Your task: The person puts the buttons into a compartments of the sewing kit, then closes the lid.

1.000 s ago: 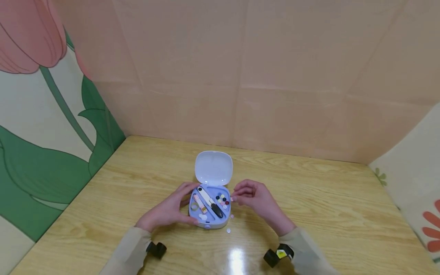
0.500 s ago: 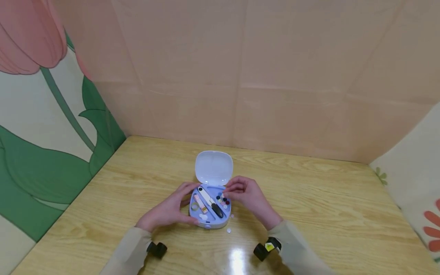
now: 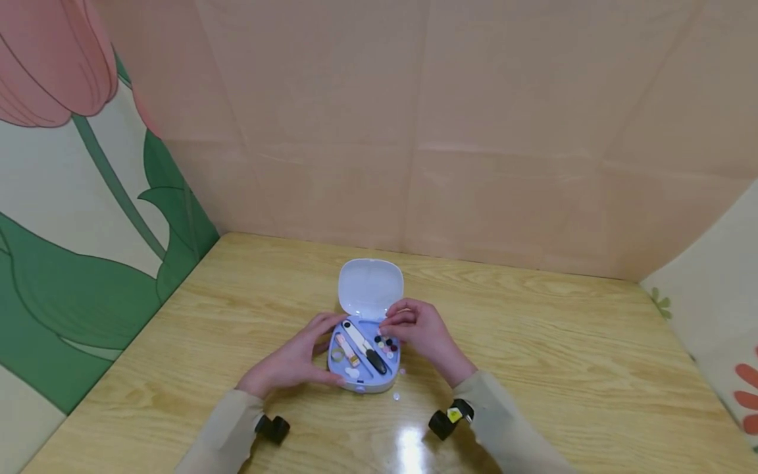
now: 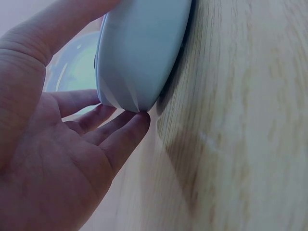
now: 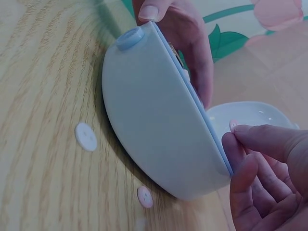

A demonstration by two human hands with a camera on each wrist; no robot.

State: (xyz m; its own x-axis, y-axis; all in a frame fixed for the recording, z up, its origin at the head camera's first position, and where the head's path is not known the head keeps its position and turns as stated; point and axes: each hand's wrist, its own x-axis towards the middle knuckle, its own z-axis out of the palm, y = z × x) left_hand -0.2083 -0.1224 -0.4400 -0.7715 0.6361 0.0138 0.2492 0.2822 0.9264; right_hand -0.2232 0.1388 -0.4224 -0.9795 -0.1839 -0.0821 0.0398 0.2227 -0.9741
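Observation:
A white sewing kit box [image 3: 379, 387] with a pale blue tray stands on the table, lid [image 3: 370, 287] raised at the back. My left hand [image 3: 293, 361] holds its left side, thumb at the front and fingers toward the back; fingertips [image 4: 142, 118] press the wall. Over the right compartment, my right hand [image 3: 423, 334] pinches a small pink button [image 5: 233, 126] between thumb and finger. Several buttons [image 3: 387, 345] in black, white, pink and dark red lie below it. A slim white tool with a black end [image 3: 376, 362] lies diagonally across the tray.
On the table by the box's right front lie a white button [image 5: 86, 136] and a pink button [image 5: 145, 197]. The tray's left compartment holds a yellowish ring [image 3: 337, 354], a pink and white strip [image 3: 347, 349] and white pieces [image 3: 352, 372]. A peach backdrop [image 3: 408, 131] rises behind the wooden table [image 3: 533, 349].
My right hand has moved left from beside the box to over its button compartment, carrying the pink button. The left hand keeps its hold on the box.

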